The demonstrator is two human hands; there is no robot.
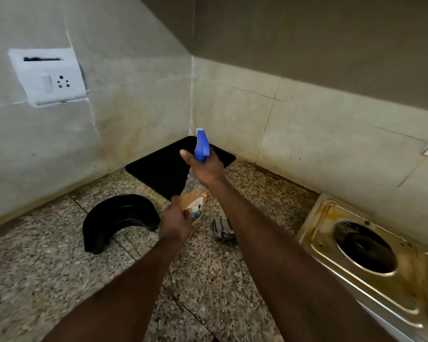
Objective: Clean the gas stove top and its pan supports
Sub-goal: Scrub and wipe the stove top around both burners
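— Where's the spray bottle (194, 193)?

— Held up over the speckled counter (47, 267), tilted. The right hand (206, 167) is wrapped round its neck under the blue trigger head (202, 146); the left hand (177, 223) grips the labelled lower body.

— And the stove?

— The gas stove top (371, 262) sits at the right edge, steel, stained brown, burner opening bare. A curved black piece (116, 218) and a flat black mat (163, 166) lie near the corner.
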